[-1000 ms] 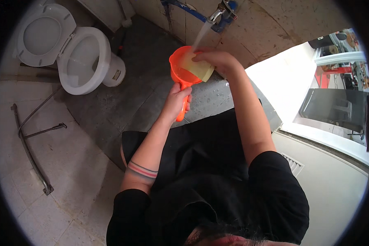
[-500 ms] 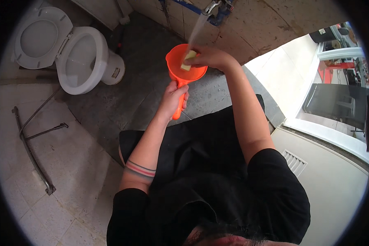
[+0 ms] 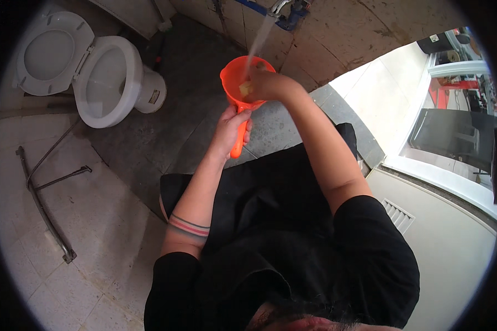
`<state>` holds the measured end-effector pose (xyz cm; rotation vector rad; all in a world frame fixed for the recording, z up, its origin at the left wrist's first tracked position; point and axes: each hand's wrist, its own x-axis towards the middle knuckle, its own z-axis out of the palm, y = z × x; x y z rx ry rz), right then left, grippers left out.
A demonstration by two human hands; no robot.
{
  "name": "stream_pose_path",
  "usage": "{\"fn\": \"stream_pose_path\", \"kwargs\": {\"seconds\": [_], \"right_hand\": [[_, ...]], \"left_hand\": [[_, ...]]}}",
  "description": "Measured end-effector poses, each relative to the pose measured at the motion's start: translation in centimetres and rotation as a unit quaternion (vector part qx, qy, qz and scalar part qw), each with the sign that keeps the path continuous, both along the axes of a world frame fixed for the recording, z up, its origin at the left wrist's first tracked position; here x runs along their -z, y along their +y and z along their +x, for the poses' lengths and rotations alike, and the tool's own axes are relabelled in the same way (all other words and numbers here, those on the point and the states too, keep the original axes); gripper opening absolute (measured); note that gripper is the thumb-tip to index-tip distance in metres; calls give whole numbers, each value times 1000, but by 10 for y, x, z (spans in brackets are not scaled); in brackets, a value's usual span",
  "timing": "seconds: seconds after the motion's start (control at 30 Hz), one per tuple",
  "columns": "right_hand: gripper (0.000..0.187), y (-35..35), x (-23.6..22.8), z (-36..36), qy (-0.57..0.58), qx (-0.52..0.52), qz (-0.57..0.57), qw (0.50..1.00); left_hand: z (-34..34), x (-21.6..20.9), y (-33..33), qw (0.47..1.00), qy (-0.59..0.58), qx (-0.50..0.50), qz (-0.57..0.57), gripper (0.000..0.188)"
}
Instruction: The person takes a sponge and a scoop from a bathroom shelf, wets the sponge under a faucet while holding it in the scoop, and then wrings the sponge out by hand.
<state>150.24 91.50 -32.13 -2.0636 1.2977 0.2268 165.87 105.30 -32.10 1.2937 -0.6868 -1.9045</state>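
My left hand [image 3: 230,129] is wrapped round the handle of an orange water dipper [image 3: 232,74], its bowl tipped up under a running stream of water [image 3: 258,41]. Inside the bowl, my right hand [image 3: 266,85] grips a pale yellow sponge [image 3: 245,88]. Only a corner of that sponge shows; the fingers hide the rest. Water falls from a metal tap [image 3: 280,6] on the wall and lands in the dipper beside my right hand.
A white toilet [image 3: 107,80] with its lid raised stands at the left. Below it, a metal bar [image 3: 44,212] is fixed to the pale tiled surface. Blue pipe [image 3: 252,6] runs along the wall by the tap. A white-framed glass door [image 3: 442,185] is at the right.
My right hand has gone deeper into the dipper with the sponge, which is now mostly covered. The dipper has shifted slightly left and up, still in my left hand.
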Motion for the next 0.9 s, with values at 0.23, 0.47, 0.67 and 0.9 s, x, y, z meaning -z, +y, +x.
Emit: {"fn": "stream_pose_path", "kwargs": {"seconds": [0.23, 0.47, 0.67, 0.9], "right_hand": [[49, -2, -2, -33, -56, -43, -83, 994], [38, 15, -4, 10, 124, 28, -147, 981], [32, 17, 17, 15, 113, 59, -179, 976], [40, 9, 3, 9, -12, 15, 12, 1000]], "left_hand": [[-3, 1, -2, 1000, 11, -3, 11, 20], [-8, -2, 1, 1000, 8, -2, -12, 22], [-8, 4, 8, 999, -14, -10, -34, 28], [-3, 7, 4, 999, -22, -3, -30, 26]]}}
